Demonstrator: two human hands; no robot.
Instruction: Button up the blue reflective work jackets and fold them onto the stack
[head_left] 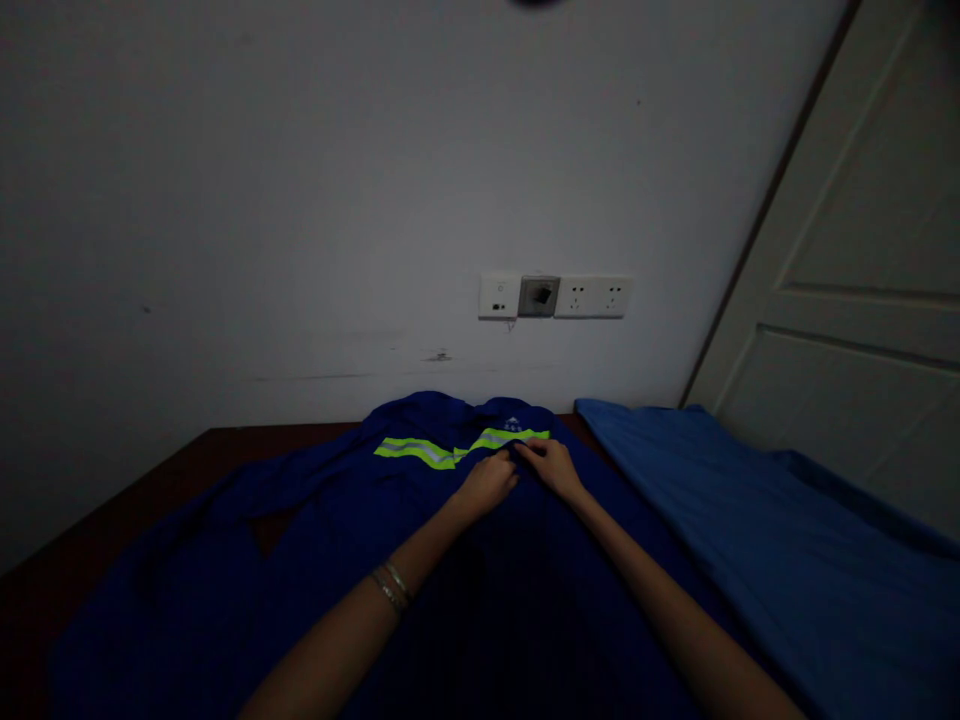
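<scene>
A dark blue work jacket (322,540) with yellow-green and silver reflective strips lies spread out in front of me, its upper end near the wall. Over its front, just below the chest strip, my left hand (489,482) is closed in a pinch on the jacket's cloth. Close beside it, my right hand (551,465) also pinches the jacket, thumb and fingers together at the same edge. A small pale logo (513,424) shows above the strip. Dim light hides whether a button or zip lies between the fingers.
The jacket rests on a dark red-brown surface (247,445) against a pale wall (300,200). To the right lies a lighter blue cloth (757,530). Several wall sockets and switches (592,297) sit above the jacket. A panelled door (862,300) stands at the right.
</scene>
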